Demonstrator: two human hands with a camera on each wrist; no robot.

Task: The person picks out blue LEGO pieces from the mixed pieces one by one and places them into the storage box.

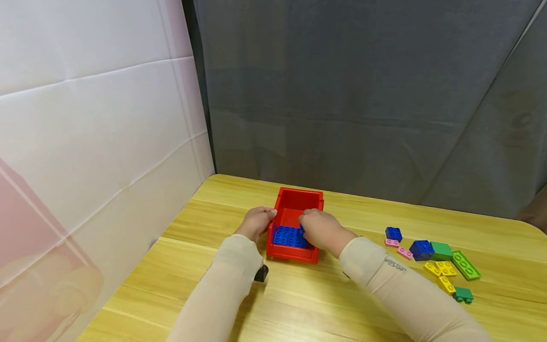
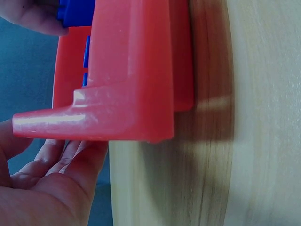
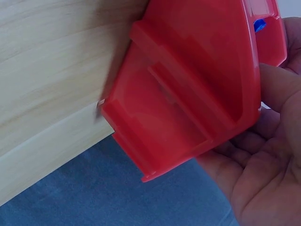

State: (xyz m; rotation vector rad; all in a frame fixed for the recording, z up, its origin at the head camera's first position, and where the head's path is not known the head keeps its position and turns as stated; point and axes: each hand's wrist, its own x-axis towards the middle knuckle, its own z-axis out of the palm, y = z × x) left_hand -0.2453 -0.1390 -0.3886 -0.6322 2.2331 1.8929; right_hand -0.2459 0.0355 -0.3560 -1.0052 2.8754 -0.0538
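Gripping, both hands curled — left hand [image 1: 255, 223] on one red bin [image 1: 295, 253], right hand [image 1: 323, 230] on one blue brick [image 2: 78, 12]

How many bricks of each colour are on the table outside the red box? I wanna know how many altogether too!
Blue bricks: 2
Pink bricks: 2
Yellow bricks: 3
Green bricks, light and dark: 3
Total: 10
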